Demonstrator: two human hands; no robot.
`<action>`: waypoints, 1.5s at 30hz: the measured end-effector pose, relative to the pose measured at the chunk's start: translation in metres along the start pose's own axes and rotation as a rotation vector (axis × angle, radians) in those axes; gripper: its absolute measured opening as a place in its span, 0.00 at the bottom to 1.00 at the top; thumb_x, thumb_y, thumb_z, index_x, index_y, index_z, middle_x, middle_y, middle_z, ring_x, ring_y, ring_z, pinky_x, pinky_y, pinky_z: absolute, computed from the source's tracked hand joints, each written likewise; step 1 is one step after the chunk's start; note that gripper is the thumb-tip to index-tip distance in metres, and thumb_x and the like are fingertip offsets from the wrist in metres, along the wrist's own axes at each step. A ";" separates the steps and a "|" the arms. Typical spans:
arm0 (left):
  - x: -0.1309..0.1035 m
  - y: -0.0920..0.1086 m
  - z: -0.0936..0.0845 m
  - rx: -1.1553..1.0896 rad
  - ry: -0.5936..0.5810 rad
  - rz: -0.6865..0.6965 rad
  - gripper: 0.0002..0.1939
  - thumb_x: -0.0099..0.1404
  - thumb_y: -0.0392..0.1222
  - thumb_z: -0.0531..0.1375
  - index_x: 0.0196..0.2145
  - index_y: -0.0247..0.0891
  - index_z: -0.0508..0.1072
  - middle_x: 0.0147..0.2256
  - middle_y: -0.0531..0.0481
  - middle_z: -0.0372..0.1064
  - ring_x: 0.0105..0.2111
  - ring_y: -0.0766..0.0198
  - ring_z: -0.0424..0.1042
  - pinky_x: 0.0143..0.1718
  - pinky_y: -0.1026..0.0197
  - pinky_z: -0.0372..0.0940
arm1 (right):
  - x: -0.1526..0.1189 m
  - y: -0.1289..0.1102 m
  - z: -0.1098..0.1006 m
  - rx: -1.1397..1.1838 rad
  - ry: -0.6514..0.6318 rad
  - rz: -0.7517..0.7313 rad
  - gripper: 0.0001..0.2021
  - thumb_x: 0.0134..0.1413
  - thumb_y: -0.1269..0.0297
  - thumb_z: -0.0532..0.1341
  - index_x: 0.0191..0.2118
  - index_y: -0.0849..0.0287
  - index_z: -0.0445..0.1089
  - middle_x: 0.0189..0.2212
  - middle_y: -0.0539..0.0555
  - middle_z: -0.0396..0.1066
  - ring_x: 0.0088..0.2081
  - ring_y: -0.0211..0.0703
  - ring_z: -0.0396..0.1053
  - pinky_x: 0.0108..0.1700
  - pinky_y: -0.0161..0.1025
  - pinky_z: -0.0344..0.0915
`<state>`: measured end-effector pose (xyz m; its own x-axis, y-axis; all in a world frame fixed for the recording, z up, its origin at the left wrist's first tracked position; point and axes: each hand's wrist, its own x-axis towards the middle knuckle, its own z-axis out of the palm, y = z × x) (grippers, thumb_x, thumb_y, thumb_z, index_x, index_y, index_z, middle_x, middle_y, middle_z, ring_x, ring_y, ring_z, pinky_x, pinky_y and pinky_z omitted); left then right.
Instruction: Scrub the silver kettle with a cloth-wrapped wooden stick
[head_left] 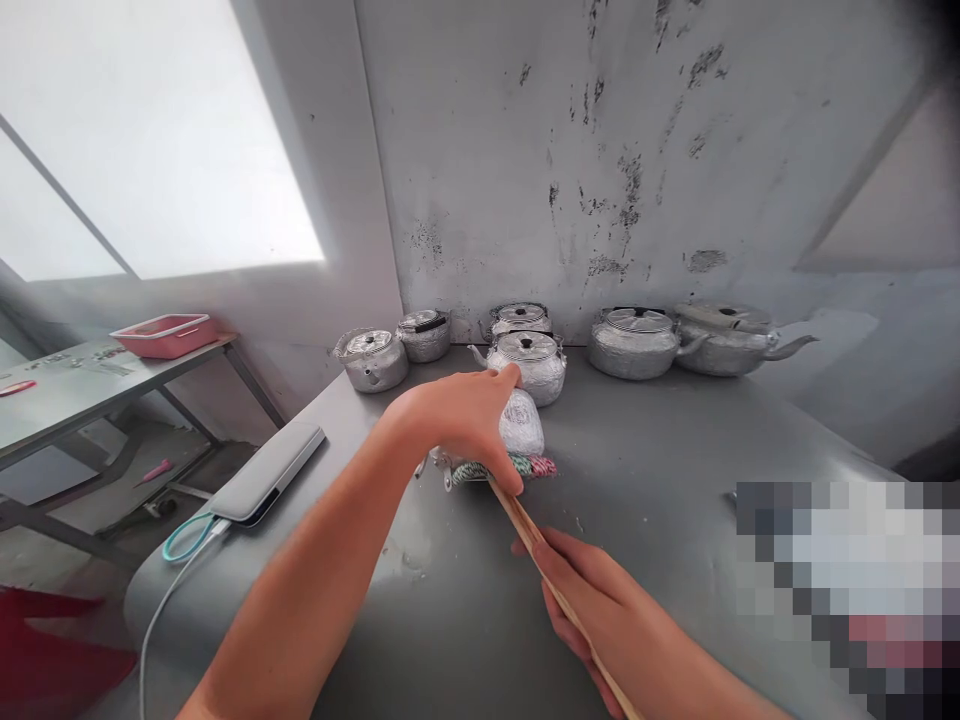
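My left hand (pixel 469 420) arches over a whitish rounded bundle (pixel 521 425), its thumb near the tip of a thin wooden stick (pixel 525 530). Its fingertips are partly hidden behind the hand. Green and red twisted cord (pixel 536 466) lies below the bundle, by the thumb. My right hand (pixel 585 590) is closed around the stick, which slants down toward the lower right. Just behind the bundle stands a silver kettle (pixel 536 375) with a dark lid knob.
Several more silver kettles (pixel 634 350) line the wall at the back of the grey table (pixel 645 520). A grey power bank (pixel 270 475) with a cable lies at left. A pink basket (pixel 166 340) sits on another table. A blurred patch covers the lower right.
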<state>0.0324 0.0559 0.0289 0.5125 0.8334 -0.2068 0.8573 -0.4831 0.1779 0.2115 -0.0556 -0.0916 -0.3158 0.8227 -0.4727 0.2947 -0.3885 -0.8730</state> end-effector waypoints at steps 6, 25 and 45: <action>0.003 -0.002 0.003 0.002 0.028 0.017 0.56 0.39 0.68 0.67 0.61 0.45 0.54 0.55 0.44 0.66 0.49 0.47 0.69 0.35 0.56 0.67 | 0.000 -0.001 0.002 -0.029 0.002 -0.037 0.24 0.66 0.43 0.47 0.55 0.56 0.61 0.22 0.42 0.54 0.21 0.35 0.52 0.15 0.28 0.60; 0.004 -0.001 0.000 -0.032 0.013 0.003 0.51 0.40 0.68 0.67 0.57 0.44 0.57 0.52 0.45 0.68 0.48 0.48 0.70 0.30 0.58 0.66 | -0.003 -0.003 0.003 -0.024 -0.002 -0.057 0.25 0.66 0.42 0.46 0.55 0.55 0.61 0.22 0.43 0.52 0.22 0.36 0.51 0.15 0.27 0.58; 0.010 0.006 0.008 0.007 0.136 0.108 0.48 0.48 0.67 0.62 0.63 0.48 0.57 0.59 0.45 0.57 0.55 0.46 0.65 0.45 0.57 0.66 | -0.007 0.001 -0.003 -0.076 0.034 0.003 0.22 0.65 0.40 0.45 0.38 0.53 0.61 0.23 0.44 0.51 0.24 0.36 0.49 0.16 0.28 0.53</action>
<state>0.0429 0.0593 0.0198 0.5907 0.8051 -0.0544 0.7983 -0.5732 0.1848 0.2166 -0.0601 -0.0886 -0.2847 0.8357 -0.4697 0.3633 -0.3593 -0.8596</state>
